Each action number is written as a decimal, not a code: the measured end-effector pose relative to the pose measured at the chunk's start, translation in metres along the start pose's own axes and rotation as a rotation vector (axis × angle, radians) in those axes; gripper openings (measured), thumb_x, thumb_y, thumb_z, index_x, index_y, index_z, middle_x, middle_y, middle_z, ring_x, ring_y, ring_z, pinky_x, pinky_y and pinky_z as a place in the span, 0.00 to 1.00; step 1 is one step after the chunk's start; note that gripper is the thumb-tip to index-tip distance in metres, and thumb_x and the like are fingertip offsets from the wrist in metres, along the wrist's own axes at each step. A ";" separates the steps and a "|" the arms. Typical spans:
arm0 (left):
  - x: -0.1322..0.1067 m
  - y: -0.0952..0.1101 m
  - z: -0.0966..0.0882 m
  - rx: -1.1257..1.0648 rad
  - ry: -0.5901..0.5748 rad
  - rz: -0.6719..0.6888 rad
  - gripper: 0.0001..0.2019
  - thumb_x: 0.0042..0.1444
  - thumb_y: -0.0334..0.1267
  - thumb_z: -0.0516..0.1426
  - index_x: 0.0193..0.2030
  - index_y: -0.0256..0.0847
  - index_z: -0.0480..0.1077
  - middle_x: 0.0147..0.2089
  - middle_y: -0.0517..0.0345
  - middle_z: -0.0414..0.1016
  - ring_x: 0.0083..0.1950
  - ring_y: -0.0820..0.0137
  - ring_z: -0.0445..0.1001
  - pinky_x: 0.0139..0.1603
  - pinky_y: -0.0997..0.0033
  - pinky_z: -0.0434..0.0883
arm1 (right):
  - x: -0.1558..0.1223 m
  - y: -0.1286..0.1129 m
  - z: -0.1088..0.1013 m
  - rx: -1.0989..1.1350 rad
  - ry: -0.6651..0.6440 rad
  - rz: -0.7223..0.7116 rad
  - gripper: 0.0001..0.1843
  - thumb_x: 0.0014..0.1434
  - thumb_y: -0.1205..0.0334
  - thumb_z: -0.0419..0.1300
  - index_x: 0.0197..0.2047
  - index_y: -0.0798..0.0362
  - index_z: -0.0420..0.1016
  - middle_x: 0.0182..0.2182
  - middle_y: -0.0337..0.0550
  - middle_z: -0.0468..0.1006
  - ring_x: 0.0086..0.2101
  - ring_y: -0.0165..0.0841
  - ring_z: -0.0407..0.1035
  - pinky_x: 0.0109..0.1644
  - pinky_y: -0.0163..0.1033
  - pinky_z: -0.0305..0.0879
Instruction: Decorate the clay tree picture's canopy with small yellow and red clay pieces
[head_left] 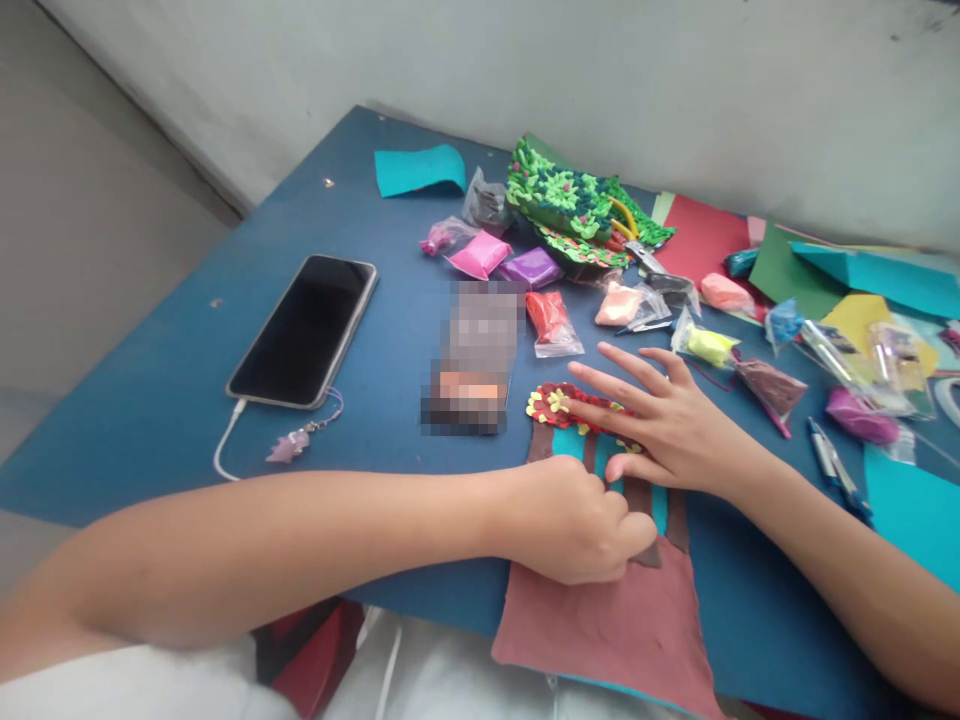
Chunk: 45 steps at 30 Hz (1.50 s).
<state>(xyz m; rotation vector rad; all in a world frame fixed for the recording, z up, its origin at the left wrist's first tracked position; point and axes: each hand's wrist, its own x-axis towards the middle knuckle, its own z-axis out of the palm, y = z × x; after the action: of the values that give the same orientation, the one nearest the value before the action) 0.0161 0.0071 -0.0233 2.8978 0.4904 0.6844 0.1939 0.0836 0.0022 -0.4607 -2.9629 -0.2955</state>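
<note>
A craft panel lies at the table's front edge. Its lower part is covered in reddish-brown clay, with brown upright strips on turquoise above. Along its top edge runs a band of red and yellow clay flowers. My left hand is closed over the middle of the panel, against the brown strips. Whatever its fingers may hold is hidden. With fingers spread, my right hand rests across the upper part of the panel, its fingertips over the flower band. Part of the strips and flowers is covered by both hands.
On the blue table lies a phone with a white cable and charm. Behind my hands are a blurred-out item, several clay bags such as a red one, a green clay-covered piece, coloured sheets and pens.
</note>
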 end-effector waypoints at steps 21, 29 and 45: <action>0.005 -0.001 -0.006 -0.032 -0.137 -0.023 0.08 0.56 0.34 0.50 0.28 0.37 0.66 0.19 0.60 0.67 0.18 0.69 0.68 0.14 0.71 0.56 | 0.009 0.029 -0.017 -0.141 -0.031 -0.152 0.29 0.65 0.41 0.39 0.65 0.40 0.54 0.64 0.44 0.58 0.61 0.51 0.53 0.56 0.58 0.52; 0.010 -0.002 -0.013 -0.066 -0.244 -0.035 0.08 0.56 0.34 0.50 0.28 0.36 0.66 0.20 0.59 0.67 0.19 0.68 0.68 0.14 0.71 0.52 | 0.026 0.057 -0.013 -0.272 -0.088 -0.390 0.38 0.62 0.66 0.49 0.69 0.37 0.33 0.62 0.44 0.61 0.52 0.47 0.63 0.46 0.51 0.63; 0.007 -0.002 -0.010 -0.063 -0.198 -0.027 0.08 0.57 0.34 0.50 0.28 0.36 0.66 0.20 0.59 0.67 0.19 0.68 0.67 0.15 0.72 0.54 | 0.026 0.057 -0.004 -0.302 -0.102 -0.419 0.43 0.56 0.75 0.51 0.69 0.38 0.39 0.62 0.42 0.61 0.51 0.43 0.65 0.49 0.51 0.64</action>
<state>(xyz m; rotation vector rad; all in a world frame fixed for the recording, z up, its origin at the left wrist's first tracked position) 0.0173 0.0116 -0.0122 2.8534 0.4736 0.3958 0.1879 0.1434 0.0196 0.1325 -3.1004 -0.7901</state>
